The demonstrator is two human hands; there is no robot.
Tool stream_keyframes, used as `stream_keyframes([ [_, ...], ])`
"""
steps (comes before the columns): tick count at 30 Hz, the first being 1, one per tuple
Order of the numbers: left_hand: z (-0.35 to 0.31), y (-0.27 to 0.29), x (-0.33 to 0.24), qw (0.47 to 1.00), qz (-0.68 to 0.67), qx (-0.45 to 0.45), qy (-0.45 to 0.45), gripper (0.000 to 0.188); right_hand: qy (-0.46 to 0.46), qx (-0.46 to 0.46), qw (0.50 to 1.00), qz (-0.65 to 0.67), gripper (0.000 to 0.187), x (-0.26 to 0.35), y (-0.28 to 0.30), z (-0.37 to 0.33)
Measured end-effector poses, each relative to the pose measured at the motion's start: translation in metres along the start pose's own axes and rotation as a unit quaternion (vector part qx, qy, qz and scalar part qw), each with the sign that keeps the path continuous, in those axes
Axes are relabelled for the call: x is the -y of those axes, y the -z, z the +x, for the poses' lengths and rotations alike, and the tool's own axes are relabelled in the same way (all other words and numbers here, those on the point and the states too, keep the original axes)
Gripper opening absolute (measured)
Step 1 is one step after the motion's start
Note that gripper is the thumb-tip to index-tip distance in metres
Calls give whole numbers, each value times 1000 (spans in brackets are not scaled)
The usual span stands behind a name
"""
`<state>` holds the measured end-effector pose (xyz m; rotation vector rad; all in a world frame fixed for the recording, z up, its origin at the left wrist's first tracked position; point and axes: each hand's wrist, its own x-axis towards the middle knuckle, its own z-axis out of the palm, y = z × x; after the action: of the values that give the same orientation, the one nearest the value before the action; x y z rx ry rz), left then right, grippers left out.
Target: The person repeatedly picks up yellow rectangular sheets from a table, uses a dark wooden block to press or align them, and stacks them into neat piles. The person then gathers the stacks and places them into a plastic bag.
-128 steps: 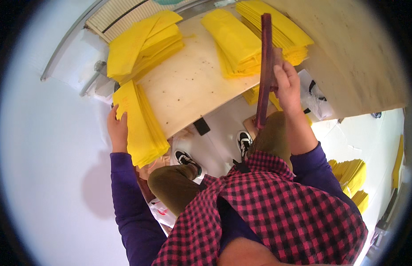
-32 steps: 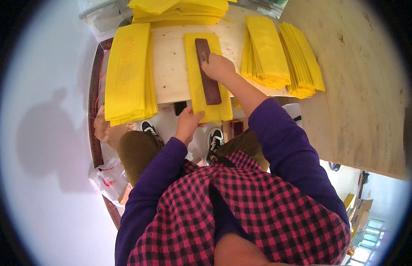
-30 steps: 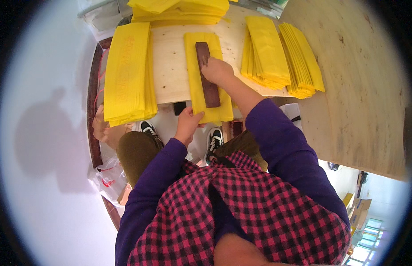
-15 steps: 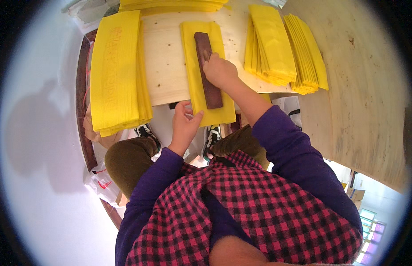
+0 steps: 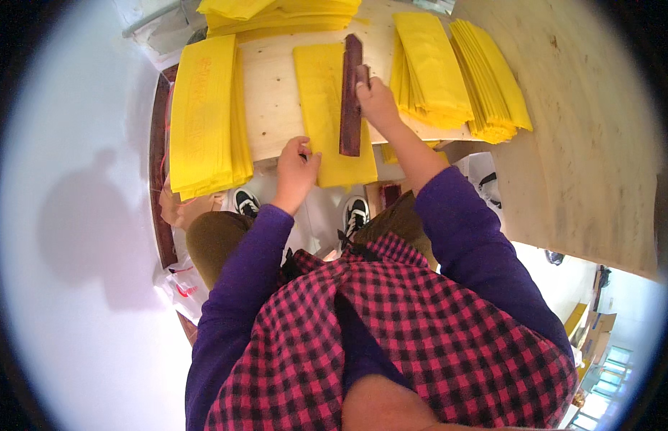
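A folded yellow fabric strip (image 5: 321,115) lies lengthwise on the pale wooden board (image 5: 268,93), its near end reaching past the board's front edge. My right hand (image 5: 379,105) grips the short handle of a long, narrow dark-brown wooden block (image 5: 349,118). The block is over the strip's right side and looks tilted onto its edge; I cannot tell whether it touches the fabric. At the strip's left edge, near its front end, is my left hand (image 5: 296,176), fingers bent and apart, the thumb close to the fabric.
A thick stack of yellow strips (image 5: 204,118) lies on the left. Two more piles, one fanned (image 5: 433,68) and one pleated (image 5: 492,82), lie on the right. Another yellow stack (image 5: 287,18) is at the back. A wooden panel (image 5: 564,136) stands at far right, a white wall (image 5: 82,129) at left.
My right hand has moved the block toward the strip's right side and turned it more upright. My left hand's fingers have shifted slightly along the strip's left edge. The view has shifted a little.
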<state>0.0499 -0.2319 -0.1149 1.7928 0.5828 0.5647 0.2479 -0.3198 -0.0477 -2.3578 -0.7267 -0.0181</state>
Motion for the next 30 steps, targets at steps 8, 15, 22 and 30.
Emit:
stream_keyframes([
  [8,47,-5,-22,993,52,26,99,39,-37,-35,951,304,30,-26,60,-45],
  [15,98,-11,-35,944,-186,85,259,29,-9,-70,954,290,26,-32,87,-89],
  [22,129,-31,-43,904,-267,75,324,21,-45,-28,940,338,22,-39,93,-105],
  [30,101,9,-75,946,-264,108,153,27,-59,-16,936,346,21,-42,96,-108],
])
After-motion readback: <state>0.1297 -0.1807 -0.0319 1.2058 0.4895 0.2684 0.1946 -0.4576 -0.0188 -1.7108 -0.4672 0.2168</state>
